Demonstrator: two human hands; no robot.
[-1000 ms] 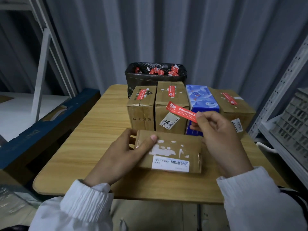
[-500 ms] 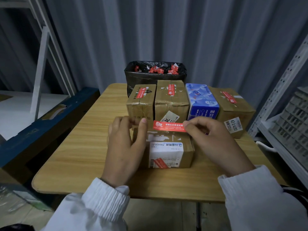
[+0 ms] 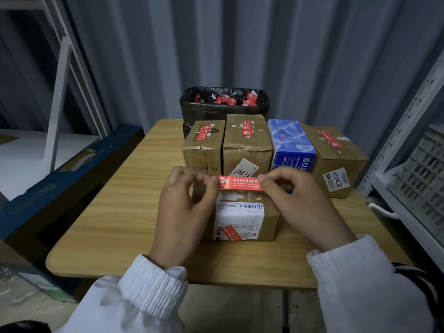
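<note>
A small brown cardboard box [image 3: 270, 216] with a white shipping label lies on the wooden table [image 3: 125, 212] in front of me. Above its far top edge I hold a red sticker strip [image 3: 240, 183] stretched level. My left hand [image 3: 185, 207] pinches the strip's left end. My right hand [image 3: 302, 205] pinches its right end. Both hands hover over the box; whether the strip touches the box cannot be told.
Behind stand two brown boxes [image 3: 204, 147] [image 3: 246, 143] with red stickers, a blue tissue box [image 3: 292, 145] and another brown box [image 3: 336, 159]. A black-lined bin [image 3: 223, 111] with red scraps sits at the back. Metal shelving [image 3: 413, 164] stands at right.
The box was turned so its label side faces me. My left hand left the box and took the strip's left end; the strip came down level over the box.
</note>
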